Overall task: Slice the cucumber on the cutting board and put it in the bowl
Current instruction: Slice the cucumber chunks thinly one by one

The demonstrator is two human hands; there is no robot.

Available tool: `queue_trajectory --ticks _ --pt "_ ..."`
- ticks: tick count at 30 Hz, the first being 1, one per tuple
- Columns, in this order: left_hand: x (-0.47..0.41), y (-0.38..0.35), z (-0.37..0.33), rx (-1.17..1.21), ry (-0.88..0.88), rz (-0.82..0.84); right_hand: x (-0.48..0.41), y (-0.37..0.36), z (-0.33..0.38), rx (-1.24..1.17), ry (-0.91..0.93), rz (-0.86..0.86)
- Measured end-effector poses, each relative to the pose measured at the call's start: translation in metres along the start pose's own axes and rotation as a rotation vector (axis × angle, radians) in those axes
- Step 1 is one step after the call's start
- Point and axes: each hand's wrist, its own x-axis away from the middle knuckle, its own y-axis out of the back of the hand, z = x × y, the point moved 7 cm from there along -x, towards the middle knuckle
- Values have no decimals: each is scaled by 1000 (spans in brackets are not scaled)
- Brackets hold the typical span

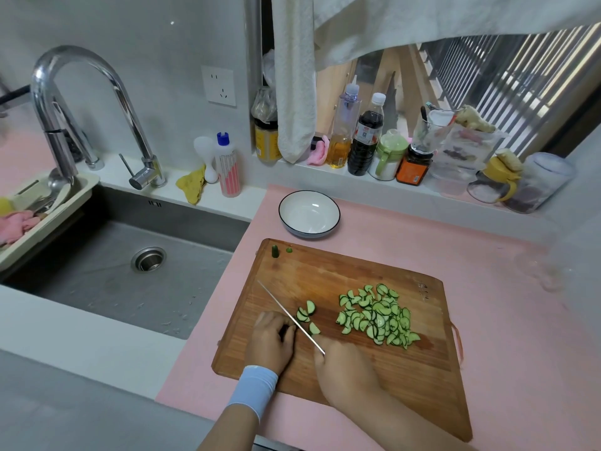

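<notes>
On the wooden cutting board (325, 275) lies a heap of half-moon cucumber slices (379, 315) at the right. A few fresh slices (307, 312) sit beside the knife blade (286, 312), which runs diagonally from upper left to lower right. My left hand (271, 341), fingers curled, holds the dark remaining cucumber piece (286, 332) just left of the blade. My right hand (348, 369) grips the knife handle, which it hides. A cucumber end (275, 251) rests at the board's far left corner. The white bowl (309, 213) stands empty behind the board.
A steel sink (130, 255) with a tall faucet (81, 109) lies to the left. Bottles and jars (367, 141) line the ledge behind the bowl. A pink mat (504, 320) covers the counter under the board. A towel (294, 76) hangs above.
</notes>
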Motion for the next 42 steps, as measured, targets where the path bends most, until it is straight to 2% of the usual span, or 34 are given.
queue_trajectory --ticks 6,21,33,42 --pt "1 0 1 -10 -7 -1 11 -2 -6 9 43 -11" --pt "3 1 0 -2 -33 -3 -13 -10 3 -56 -1 55" --pt "3 0 7 1 -4 6 9 -7 -4 4 30 -24" --pt "3 -3 10 -10 11 4 9 -8 -3 -23 36 13"
